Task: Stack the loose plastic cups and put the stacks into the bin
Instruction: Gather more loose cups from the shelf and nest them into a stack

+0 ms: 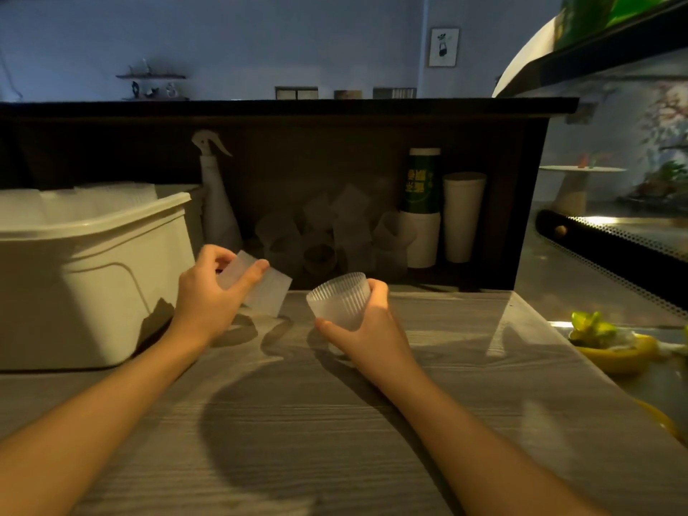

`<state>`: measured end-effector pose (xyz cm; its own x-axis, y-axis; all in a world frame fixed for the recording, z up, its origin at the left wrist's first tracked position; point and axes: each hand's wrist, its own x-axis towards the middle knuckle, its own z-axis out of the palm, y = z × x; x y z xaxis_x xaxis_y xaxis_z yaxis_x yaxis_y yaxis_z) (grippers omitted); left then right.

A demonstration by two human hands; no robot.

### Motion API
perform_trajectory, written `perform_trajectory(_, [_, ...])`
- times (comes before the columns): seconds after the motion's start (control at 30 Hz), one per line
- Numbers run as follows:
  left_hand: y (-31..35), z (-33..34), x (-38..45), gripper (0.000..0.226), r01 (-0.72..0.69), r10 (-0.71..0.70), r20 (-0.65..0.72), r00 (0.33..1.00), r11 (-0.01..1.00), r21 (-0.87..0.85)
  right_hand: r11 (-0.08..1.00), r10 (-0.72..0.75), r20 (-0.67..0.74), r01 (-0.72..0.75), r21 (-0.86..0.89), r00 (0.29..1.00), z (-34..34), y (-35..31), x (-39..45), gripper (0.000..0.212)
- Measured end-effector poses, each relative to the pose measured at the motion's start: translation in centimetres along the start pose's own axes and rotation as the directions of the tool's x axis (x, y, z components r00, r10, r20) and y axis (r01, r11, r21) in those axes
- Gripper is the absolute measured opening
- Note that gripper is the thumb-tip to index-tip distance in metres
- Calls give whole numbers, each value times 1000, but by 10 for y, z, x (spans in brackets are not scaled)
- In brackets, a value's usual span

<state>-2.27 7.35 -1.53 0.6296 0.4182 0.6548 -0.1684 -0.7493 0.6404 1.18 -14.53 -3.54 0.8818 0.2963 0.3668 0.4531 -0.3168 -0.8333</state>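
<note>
Bench [335, 422]: grey wood grain, both forearms reaching over it.
Right hand [366, 325]: grip clamped on a ribbed cup [340, 299], tilted, lifted.
Left hand [208, 292]: grip pinching a cup stack [260, 288].
Bin [93, 277]: left, beside the left hand.
Loose cups [327, 236]: piled behind, by the back wall.

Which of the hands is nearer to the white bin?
Left. The left hand, holding stacked cups, is just right of the white bin; the right hand is farther right.
</note>
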Motion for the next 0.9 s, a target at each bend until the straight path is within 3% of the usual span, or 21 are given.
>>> perform_trajectory(0.17, [22,-3,-4,37,84,-62,81,995,950,-302,987,-48,34,53,-149,998,-6,-1,-2,77])
perform_trajectory(0.27, [34,2,-9,40,130,-97,102,990,907,-400,967,-91,81,107,-233,993,-7,-4,-4,81])
perform_trajectory(0.37, [41,9,-16,54,77,-29,133,991,927,-367,910,-173,152,217,-352,973,0,-10,-6,85])
perform_trajectory(0.5, [46,18,-23,49,-83,133,172,976,958,-273,880,-206,152,251,-403,967,1,-12,-4,84])
perform_trajectory(0.77, [51,25,-24,59,-43,100,225,969,969,-245,874,-225,155,269,-405,962,-4,-11,-3,84])
perform_trajectory(0.9, [49,25,-24,55,66,70,446,892,957,-283,861,-251,214,318,-396,944,-1,-16,-6,81])
